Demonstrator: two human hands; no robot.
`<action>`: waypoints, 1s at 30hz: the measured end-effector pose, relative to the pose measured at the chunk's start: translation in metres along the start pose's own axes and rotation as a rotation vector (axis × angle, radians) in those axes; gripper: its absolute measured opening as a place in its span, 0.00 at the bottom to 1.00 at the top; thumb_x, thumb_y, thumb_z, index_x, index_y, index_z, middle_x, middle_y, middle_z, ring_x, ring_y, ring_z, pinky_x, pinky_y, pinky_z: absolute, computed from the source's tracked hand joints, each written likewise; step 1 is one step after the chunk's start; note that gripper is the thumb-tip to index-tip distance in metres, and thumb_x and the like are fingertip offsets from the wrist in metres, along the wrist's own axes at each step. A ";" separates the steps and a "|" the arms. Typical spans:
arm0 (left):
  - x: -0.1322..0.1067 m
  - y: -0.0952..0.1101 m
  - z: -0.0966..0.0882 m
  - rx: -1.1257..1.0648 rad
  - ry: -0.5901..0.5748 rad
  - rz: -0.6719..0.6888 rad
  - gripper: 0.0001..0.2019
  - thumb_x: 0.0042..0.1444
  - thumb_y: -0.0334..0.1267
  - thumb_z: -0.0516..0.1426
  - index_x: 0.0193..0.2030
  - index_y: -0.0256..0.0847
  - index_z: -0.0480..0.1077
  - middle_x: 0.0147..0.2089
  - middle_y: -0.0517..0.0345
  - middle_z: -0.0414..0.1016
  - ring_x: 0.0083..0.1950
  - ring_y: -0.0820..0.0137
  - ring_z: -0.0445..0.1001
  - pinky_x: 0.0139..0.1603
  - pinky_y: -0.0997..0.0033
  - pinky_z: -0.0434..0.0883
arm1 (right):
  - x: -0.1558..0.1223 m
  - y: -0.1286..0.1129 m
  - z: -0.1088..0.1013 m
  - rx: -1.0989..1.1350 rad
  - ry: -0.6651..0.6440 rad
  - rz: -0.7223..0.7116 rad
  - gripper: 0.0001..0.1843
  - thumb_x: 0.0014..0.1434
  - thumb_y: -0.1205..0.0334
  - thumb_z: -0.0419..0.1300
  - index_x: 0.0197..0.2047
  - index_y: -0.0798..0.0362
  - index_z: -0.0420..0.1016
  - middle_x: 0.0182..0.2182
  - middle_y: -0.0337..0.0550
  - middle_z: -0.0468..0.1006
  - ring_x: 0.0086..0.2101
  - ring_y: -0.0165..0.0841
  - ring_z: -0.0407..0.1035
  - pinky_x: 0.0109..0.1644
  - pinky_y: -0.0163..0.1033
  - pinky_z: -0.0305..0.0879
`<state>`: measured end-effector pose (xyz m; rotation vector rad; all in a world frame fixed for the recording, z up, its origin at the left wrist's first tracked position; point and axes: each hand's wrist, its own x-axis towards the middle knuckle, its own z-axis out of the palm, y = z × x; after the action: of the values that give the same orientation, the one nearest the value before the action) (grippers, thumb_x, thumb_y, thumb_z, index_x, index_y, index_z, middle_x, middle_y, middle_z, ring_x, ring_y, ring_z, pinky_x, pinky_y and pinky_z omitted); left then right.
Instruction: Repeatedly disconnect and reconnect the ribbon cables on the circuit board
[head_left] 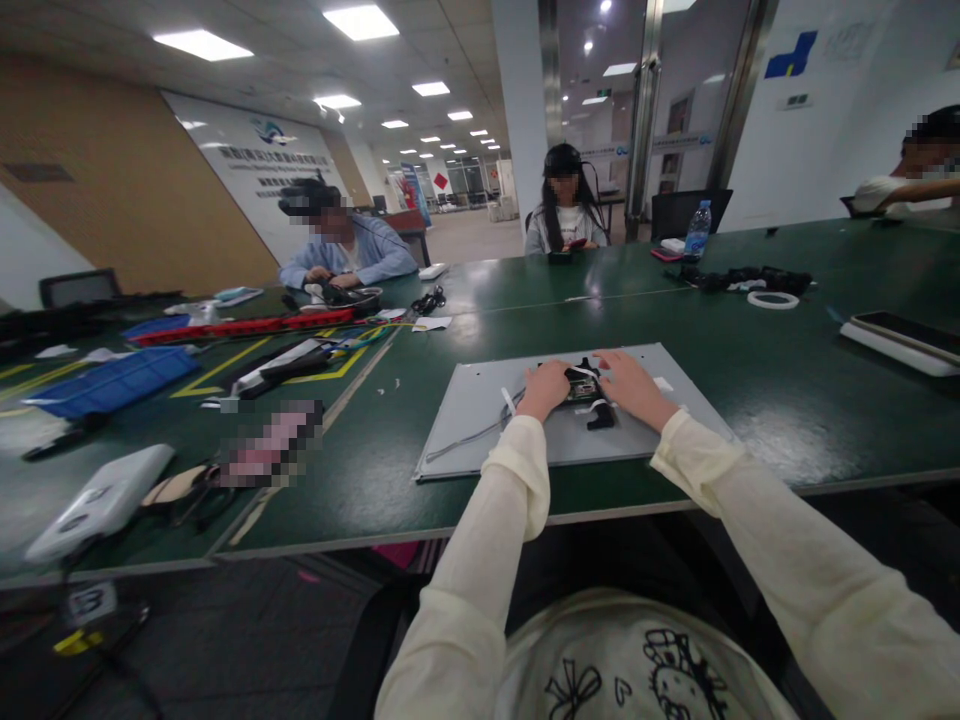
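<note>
"How far along does the work look?"

"Partway, at a guess. You have the device [581,388] laid on the grey board [480,395], and both your hands are at it. A pale strip [585,371] crosses its upper part, but whether that is fastened or loose is too small to tell."

"What seems to be left?"

"Hard to be sure. The cable [466,441] trails out loose over the left part of the board, neither coiled nor tucked away, so that end looks unsettled. Nothing shows the device as finished."

"And where is the device, against the hands?"

"Between them, near the middle of the board, which lies on the green table [367,430] in front of you. Your left hand [547,390] is at its left side, fingers curled in toward it. Your right hand [632,385] comes over its right side, fingers more spread. A black part of it sticks out below, on your side."

"Are the hands gripping it?"

"They're apart from each other, one on each side. Your fingertips are partly hidden, so I can't tell whether either hand is clamped on the device or just resting against it."
</note>
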<state>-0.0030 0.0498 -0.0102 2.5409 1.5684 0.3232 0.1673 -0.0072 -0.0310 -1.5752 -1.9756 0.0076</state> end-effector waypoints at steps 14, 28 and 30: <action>-0.001 0.001 0.005 0.056 0.058 0.060 0.18 0.63 0.27 0.46 0.55 0.37 0.70 0.58 0.44 0.72 0.60 0.61 0.69 0.60 0.59 0.66 | -0.003 0.000 0.019 0.197 -0.131 -0.094 0.34 0.66 0.52 0.52 0.70 0.57 0.50 0.63 0.60 0.63 0.61 0.45 0.60 0.63 0.52 0.57; -0.001 -0.001 0.006 0.042 0.045 0.071 0.20 0.61 0.26 0.46 0.56 0.39 0.69 0.60 0.45 0.68 0.59 0.60 0.69 0.60 0.58 0.66 | -0.004 -0.005 0.014 0.113 -0.163 -0.090 0.29 0.68 0.51 0.50 0.67 0.56 0.59 0.61 0.57 0.66 0.59 0.44 0.63 0.63 0.49 0.58; -0.002 -0.001 0.006 0.040 0.043 0.065 0.20 0.61 0.27 0.46 0.56 0.40 0.69 0.60 0.45 0.68 0.59 0.61 0.69 0.60 0.58 0.66 | -0.005 -0.007 0.011 0.075 -0.170 -0.092 0.29 0.68 0.51 0.49 0.67 0.57 0.61 0.61 0.57 0.67 0.59 0.45 0.63 0.63 0.48 0.58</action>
<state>-0.0036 0.0489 -0.0161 2.6368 1.5243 0.3597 0.1568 -0.0096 -0.0391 -1.4771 -2.1506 0.1822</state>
